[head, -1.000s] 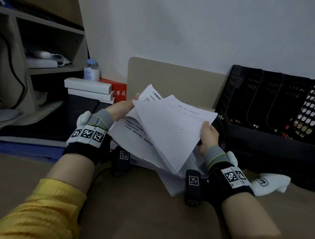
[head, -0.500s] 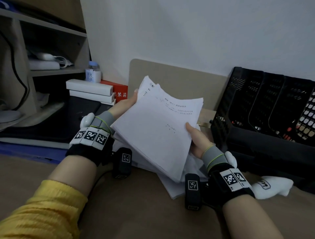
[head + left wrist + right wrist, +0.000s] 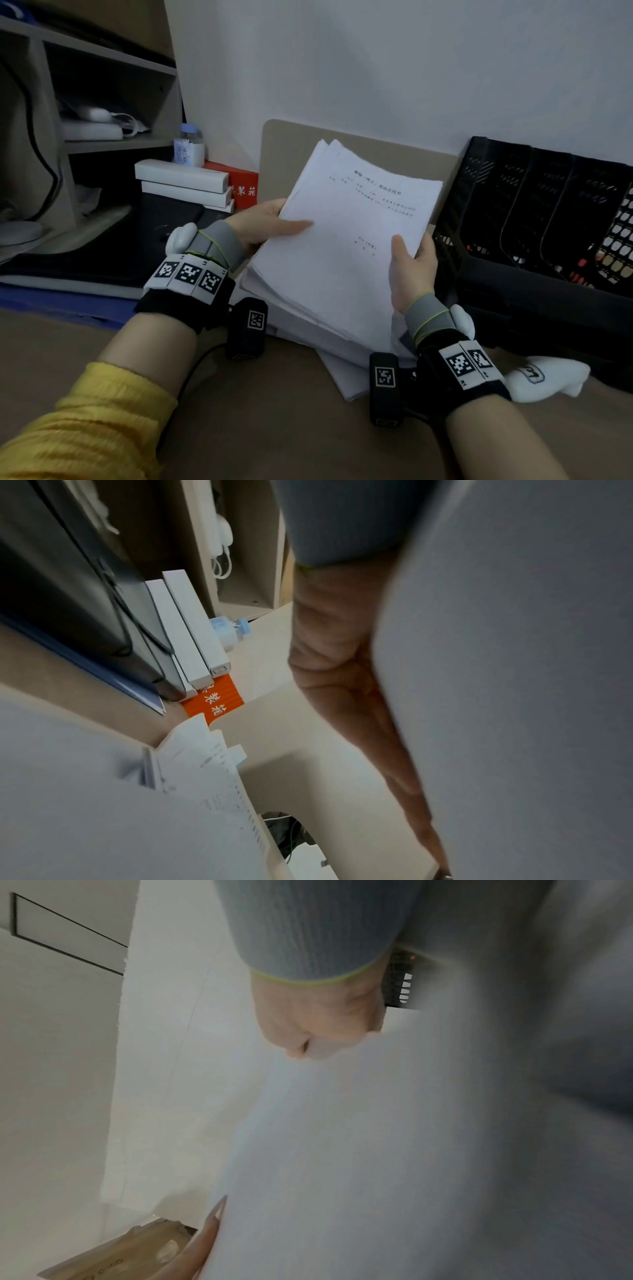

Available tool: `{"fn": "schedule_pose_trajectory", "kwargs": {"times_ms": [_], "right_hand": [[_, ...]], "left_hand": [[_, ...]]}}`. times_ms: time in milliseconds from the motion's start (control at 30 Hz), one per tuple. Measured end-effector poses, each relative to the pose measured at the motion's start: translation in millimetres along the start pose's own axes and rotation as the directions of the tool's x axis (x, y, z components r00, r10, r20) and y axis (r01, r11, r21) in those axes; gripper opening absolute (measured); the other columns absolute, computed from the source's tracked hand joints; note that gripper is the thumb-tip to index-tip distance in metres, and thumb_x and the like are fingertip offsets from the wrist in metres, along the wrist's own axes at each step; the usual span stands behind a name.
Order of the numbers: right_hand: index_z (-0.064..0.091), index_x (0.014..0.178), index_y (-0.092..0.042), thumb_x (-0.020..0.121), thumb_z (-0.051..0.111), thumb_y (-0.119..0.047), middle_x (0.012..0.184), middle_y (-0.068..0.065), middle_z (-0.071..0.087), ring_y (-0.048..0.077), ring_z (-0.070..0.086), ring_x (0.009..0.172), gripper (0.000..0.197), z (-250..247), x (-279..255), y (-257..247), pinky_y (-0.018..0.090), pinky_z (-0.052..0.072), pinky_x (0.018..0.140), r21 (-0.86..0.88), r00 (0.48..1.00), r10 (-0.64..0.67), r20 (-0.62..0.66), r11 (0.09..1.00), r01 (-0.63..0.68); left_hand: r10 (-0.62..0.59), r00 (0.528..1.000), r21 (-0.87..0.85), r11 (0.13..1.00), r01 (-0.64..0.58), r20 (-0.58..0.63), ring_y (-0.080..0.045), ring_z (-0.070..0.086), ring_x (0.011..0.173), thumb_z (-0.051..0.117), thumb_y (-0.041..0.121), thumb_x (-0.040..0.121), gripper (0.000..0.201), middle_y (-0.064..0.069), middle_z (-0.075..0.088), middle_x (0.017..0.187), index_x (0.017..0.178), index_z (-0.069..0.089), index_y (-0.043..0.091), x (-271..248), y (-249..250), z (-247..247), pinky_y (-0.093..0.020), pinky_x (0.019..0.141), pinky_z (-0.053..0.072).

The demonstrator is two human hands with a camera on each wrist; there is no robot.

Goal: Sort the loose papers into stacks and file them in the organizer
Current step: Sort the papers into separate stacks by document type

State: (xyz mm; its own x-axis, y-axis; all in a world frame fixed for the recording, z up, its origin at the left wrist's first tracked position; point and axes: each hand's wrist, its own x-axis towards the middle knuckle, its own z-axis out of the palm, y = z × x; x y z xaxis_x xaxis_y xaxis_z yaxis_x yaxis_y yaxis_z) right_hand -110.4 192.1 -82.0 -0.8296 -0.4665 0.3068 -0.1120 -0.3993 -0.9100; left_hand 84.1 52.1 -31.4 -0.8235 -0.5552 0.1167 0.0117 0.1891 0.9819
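Observation:
A stack of white printed papers (image 3: 346,233) is held tilted above the desk between both hands. My left hand (image 3: 270,226) grips its left edge, thumb lying on the top sheet. My right hand (image 3: 411,263) grips the lower right edge, thumb on top. More loose sheets (image 3: 346,373) lie on the desk under the held stack. The black mesh organizer (image 3: 534,219) with upright slots stands to the right. In the left wrist view my left hand (image 3: 346,685) lies along the back of the papers (image 3: 514,696). The right wrist view shows my right hand (image 3: 318,1026) at the sheet's (image 3: 377,1150) edge.
White boxes (image 3: 181,185) and a red box (image 3: 243,186) are stacked at the back left, with a small bottle (image 3: 188,147) behind them. A shelf unit (image 3: 89,102) stands at the far left. A white cloth (image 3: 548,377) lies by my right wrist.
The fanned sheets have been brought together into one squared stack. My left thumb now lies on the top sheet, and the stack has tilted more upright.

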Motion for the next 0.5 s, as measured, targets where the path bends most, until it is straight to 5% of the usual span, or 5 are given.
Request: {"fn": "schedule_pose_trajectory", "kwargs": {"times_ms": [100,300,367,433,500], "right_hand": [[0.042,0.138,-0.014,0.090,0.058,-0.008,0.131,0.002,0.060,0.016,0.059,0.118,0.051,0,2,-3,0.038,0.046,0.104,0.117,0.999,-0.036,0.026,0.993,0.033],[0.059,0.106,0.003,0.093,0.058,-0.005,0.088,0.008,0.068,0.029,0.066,0.081,0.016,3,-6,-13,0.036,0.056,0.073,0.136,0.992,-0.021,0.121,0.991,0.005],[0.056,0.085,0.004,0.093,0.059,-0.007,0.066,0.001,0.059,0.020,0.058,0.063,0.013,5,-7,-18,0.029,0.049,0.061,0.117,0.994,-0.054,0.091,0.992,0.044],[0.038,0.060,-0.012,0.095,0.056,-0.008,0.051,-0.010,0.047,0.009,0.046,0.051,0.039,9,-8,-24,0.024,0.039,0.054,0.090,0.993,-0.089,0.081,0.993,0.082],[0.024,0.055,-0.020,0.096,0.053,-0.013,0.041,-0.016,0.032,0.004,0.030,0.040,0.051,16,-14,-32,0.021,0.027,0.047,0.025,0.985,-0.129,0.115,0.992,0.127]], "left_hand": [[0.199,0.977,0.005,0.980,-0.199,-0.076,-0.022,0.069,0.095,0.059,0.009,0.094,0.026,-0.005,0.071,0.109,0.119,0.060,0.014,0,4,1,-0.032,0.082,0.059],[0.370,0.897,0.010,0.925,-0.379,-0.243,-0.022,0.069,0.102,0.062,0.012,0.093,0.028,-0.008,0.070,0.115,0.121,0.061,0.009,-3,13,3,-0.037,0.085,0.057],[0.395,0.884,-0.044,0.908,-0.417,-0.249,-0.019,0.069,0.099,0.062,0.012,0.093,0.025,-0.004,0.071,0.111,0.118,0.062,0.011,-5,18,10,-0.034,0.082,0.057],[0.403,0.877,-0.110,0.890,-0.442,-0.261,-0.025,0.068,0.104,0.066,0.015,0.090,0.023,-0.006,0.072,0.111,0.113,0.066,0.014,-5,17,16,-0.041,0.088,0.055],[0.330,0.902,-0.151,0.912,-0.381,-0.279,-0.030,0.065,0.111,0.077,0.030,0.080,0.045,-0.008,0.070,0.116,0.119,0.064,0.012,0,10,17,-0.047,0.096,0.051]]}}
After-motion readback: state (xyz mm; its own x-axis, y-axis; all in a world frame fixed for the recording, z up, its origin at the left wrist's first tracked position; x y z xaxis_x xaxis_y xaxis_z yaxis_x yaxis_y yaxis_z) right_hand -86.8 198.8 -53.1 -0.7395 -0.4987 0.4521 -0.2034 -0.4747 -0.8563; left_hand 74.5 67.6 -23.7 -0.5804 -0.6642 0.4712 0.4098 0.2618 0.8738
